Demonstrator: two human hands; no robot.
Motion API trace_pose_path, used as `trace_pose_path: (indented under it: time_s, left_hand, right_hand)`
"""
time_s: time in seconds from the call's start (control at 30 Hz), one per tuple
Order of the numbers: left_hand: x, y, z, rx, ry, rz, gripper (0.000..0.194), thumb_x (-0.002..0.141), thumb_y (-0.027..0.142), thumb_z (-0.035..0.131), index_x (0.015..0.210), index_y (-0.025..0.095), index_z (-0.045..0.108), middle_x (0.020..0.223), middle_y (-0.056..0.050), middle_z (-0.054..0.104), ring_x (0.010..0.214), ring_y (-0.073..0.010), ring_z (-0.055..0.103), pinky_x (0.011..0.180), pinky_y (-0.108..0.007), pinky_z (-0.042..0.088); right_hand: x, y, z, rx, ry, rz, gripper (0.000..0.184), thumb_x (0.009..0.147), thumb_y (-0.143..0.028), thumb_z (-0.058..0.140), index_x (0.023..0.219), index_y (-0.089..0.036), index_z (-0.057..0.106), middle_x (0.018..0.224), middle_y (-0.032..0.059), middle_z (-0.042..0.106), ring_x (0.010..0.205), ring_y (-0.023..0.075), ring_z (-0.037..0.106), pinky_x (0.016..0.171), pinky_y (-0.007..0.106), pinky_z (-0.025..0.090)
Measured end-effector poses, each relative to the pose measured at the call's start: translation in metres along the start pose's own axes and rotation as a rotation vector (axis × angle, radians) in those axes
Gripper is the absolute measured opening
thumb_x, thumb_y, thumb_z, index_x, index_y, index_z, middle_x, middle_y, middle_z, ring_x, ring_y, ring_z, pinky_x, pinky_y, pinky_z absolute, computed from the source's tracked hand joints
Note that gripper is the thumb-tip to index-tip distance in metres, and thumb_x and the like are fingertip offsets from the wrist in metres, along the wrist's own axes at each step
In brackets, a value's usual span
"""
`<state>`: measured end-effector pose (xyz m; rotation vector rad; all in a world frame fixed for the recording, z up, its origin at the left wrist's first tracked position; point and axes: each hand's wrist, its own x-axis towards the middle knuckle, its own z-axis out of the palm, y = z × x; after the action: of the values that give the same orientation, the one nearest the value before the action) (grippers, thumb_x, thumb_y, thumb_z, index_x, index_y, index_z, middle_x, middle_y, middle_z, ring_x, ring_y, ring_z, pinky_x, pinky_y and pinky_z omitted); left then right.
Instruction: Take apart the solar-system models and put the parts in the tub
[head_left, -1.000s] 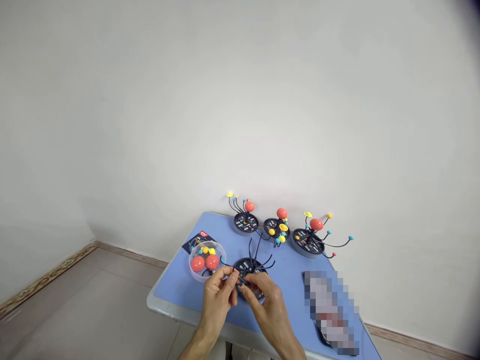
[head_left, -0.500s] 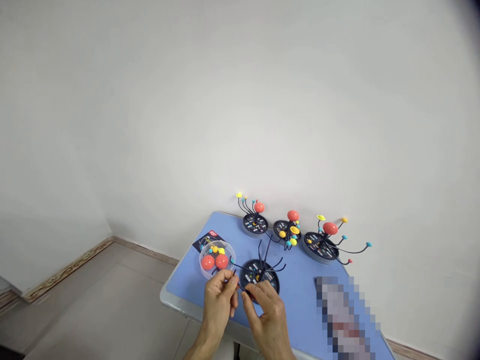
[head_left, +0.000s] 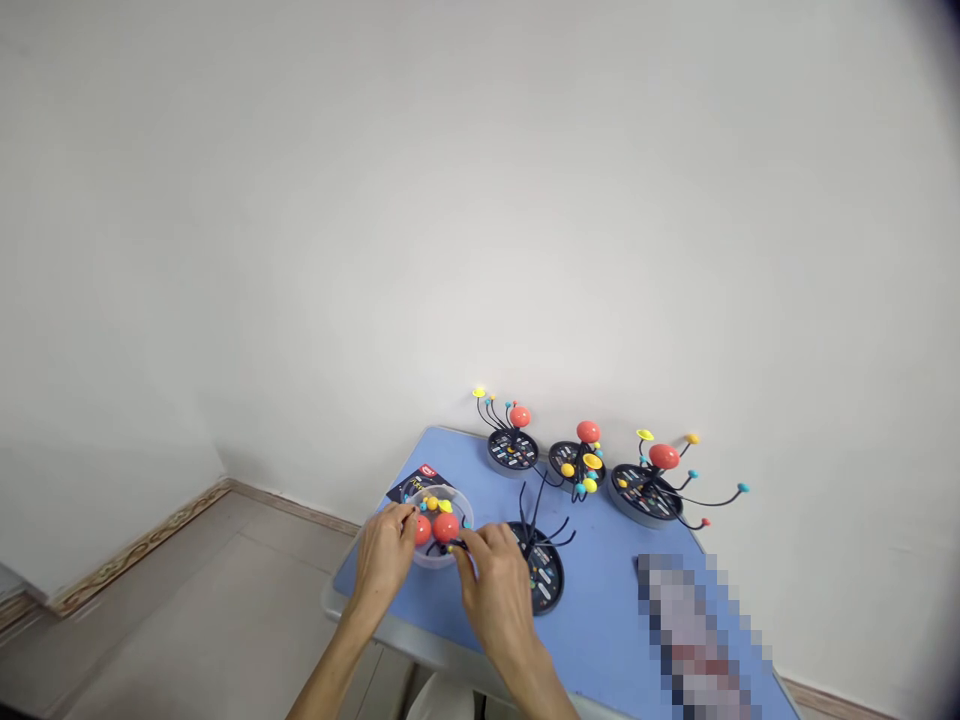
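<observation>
At lower centre, the blue tabletop's (head_left: 600,600) edge runs under both forearms (head_left: 341,640), room right of the round black, curved-armed base (head_left: 546,583); left hand (head_left: 386,550) and right hand (head_left: 496,582), fingers curled, grips unclear, have shifted left to the clear plastic bowl (head_left: 431,561).

The left hand (head_left: 386,555) and the right hand (head_left: 499,585) are both bare, each with slender fingers and a smooth back that narrows into a slim, uncovered wrist. The left forearm (head_left: 335,655) and the right forearm (head_left: 534,675) are also bare and slim, as far as the lower edge of the view cuts them off. Fingernails are too small to make out.
</observation>
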<state>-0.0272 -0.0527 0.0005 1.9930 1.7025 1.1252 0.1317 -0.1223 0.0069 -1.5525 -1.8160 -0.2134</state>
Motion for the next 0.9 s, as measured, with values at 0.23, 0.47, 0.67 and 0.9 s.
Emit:
trace_pose_path:
  time_s: [0.23,0.47,0.67,0.9]
  left_hand:
    - [0.003,-0.002,0.011,0.151,-0.074,0.029,0.027,0.086,0.015,0.048,0.096,0.020,0.072,0.096,-0.008,0.073,0.090,-0.0213,0.067,0.081,-0.029,0.047]
    - [-0.011,0.005,0.011,0.028,0.178,0.105,0.032,0.091,0.031,0.043,0.106,0.018,0.068,0.099,-0.011,0.071,0.089,-0.0254,0.068,0.078,-0.036,0.053]
    - [-0.049,0.044,0.030,-0.258,0.187,0.227,0.028,0.096,0.036,0.046,0.102,0.023,0.070,0.100,-0.008,0.073,0.093,-0.0209,0.069,0.085,-0.031,0.053]
    - [-0.061,0.079,0.087,-0.280,-0.070,0.211,0.033,0.090,0.026,0.042,0.107,0.020,0.070,0.100,-0.012,0.073,0.090,-0.0255,0.070,0.080,-0.039,0.056]
  right_hand:
    - [0.022,-0.018,0.024,-0.200,-0.175,0.010,0.023,0.090,-0.006,0.048,0.094,-0.018,0.068,0.086,0.0097,0.067,0.085,0.0249,0.058,0.075,0.036,0.041]
    - [0.011,-0.012,0.009,-0.127,-0.094,-0.028,0.019,0.090,-0.010,0.051,0.090,-0.022,0.066,0.085,0.0060,0.066,0.080,0.0222,0.054,0.071,0.033,0.038]
    - [-0.002,0.030,-0.045,-0.047,0.094,-0.035,0.027,0.095,-0.008,0.042,0.088,-0.020,0.065,0.085,0.0051,0.064,0.080,0.0196,0.050,0.072,0.032,0.036]
    - [0.013,0.068,-0.068,-0.303,-0.175,-0.044,0.018,0.083,-0.007,0.054,0.082,-0.021,0.066,0.085,0.0079,0.068,0.087,0.0248,0.050,0.075,0.037,0.035]
